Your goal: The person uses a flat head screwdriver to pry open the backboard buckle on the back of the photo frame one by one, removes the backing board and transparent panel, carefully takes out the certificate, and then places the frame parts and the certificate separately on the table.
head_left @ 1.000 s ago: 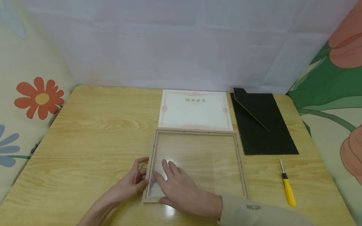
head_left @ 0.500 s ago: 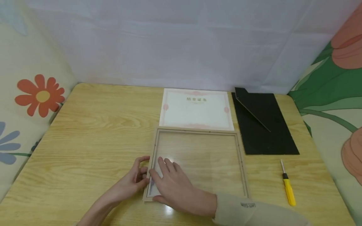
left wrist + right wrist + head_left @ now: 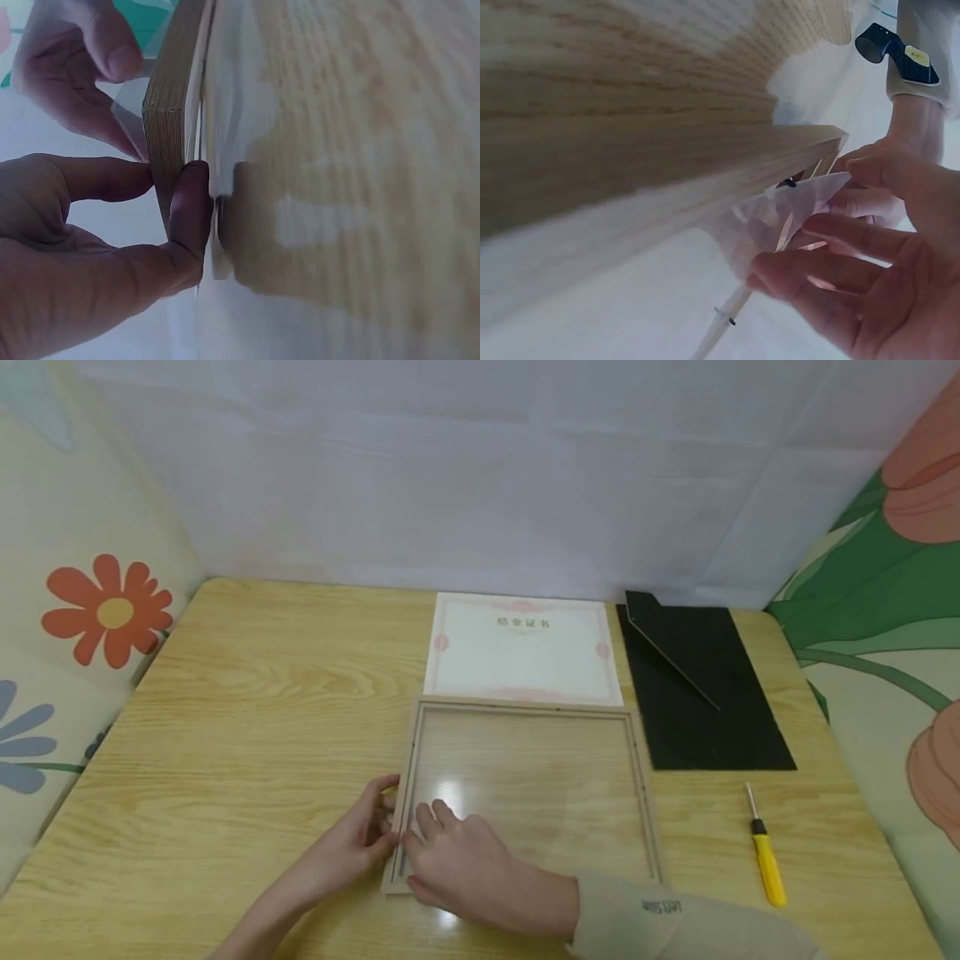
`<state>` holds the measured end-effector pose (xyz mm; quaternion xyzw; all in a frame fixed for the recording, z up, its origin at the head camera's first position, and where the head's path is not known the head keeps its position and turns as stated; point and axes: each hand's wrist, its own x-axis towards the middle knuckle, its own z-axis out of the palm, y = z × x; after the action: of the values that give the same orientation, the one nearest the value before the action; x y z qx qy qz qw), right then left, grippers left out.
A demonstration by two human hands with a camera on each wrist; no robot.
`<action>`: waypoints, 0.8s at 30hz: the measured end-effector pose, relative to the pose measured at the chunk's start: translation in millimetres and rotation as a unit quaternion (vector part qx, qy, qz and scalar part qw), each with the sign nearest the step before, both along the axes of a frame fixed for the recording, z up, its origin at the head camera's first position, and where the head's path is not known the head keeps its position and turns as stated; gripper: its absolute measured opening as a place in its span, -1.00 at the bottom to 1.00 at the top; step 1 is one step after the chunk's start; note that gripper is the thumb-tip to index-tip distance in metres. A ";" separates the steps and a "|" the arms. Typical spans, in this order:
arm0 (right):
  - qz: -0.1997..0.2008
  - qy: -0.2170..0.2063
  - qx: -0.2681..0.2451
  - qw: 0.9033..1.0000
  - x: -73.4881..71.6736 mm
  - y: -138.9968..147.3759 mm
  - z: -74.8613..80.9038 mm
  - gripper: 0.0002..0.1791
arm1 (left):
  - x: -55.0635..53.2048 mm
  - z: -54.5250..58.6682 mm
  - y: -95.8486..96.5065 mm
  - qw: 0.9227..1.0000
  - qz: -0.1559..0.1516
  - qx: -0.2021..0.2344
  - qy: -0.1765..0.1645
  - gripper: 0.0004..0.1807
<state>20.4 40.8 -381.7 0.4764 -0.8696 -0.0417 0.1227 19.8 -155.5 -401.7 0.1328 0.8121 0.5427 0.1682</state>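
A wooden picture frame (image 3: 407,760) lies flat on the table, its rabbet side up. My left hand (image 3: 352,843) grips the frame's left side; in the left wrist view its thumb and a finger pinch the wooden edge (image 3: 166,120). Over the frame's lower left part, my right hand (image 3: 468,864) has curled fingers. The right wrist view shows a clear plastic sheet (image 3: 769,217) with a raised corner, pinched between the right thumb and fingers. From the head, the right hand hides that corner.
A certificate (image 3: 522,664) lies behind the frame, its near edge at the frame's far side. To the right are a black backing board (image 3: 712,735) with a raised stand leg and a yellow-handled screwdriver (image 3: 767,864). White cloth (image 3: 480,485) hangs behind the table.
My right hand has shifted slightly left toward the frame's left side, and its outstretched fingers have curled in. The left hand keeps its grip on the frame.
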 end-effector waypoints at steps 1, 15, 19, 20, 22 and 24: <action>0.005 0.002 0.002 1.000 0.0 0.5 0.5 -0.56 | 0.3 0.3 1.5 1.000 0.006 -0.013 0.008 -0.28; 0.050 -0.039 -0.026 0.998 -7.5 6.7 -3.5 -0.61 | 4.2 8.4 18.6 0.988 0.048 -0.136 0.055 -0.25; 0.050 -0.063 -0.024 0.996 -7.8 7.9 -3.0 -0.60 | 5.1 9.9 21.0 0.985 0.047 -0.156 0.056 -0.27; 0.051 -0.063 -0.024 0.996 -7.6 8.0 -3.1 -0.60 | 5.1 9.7 21.1 0.985 0.045 -0.158 0.055 -0.27; 0.053 -0.059 -0.024 0.997 -7.3 8.1 -3.4 -0.61 | 5.1 9.1 21.5 0.985 0.044 -0.160 0.051 -0.28; 0.056 -0.054 -0.025 0.997 -6.9 8.4 -3.7 -0.62 | 4.9 9.0 21.9 0.985 0.043 -0.161 0.044 -0.28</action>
<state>13.5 49.1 -385.5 0.5224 -0.8479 0.0126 0.0898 24.7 -133.6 -392.7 0.0925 0.9002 0.4056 0.1283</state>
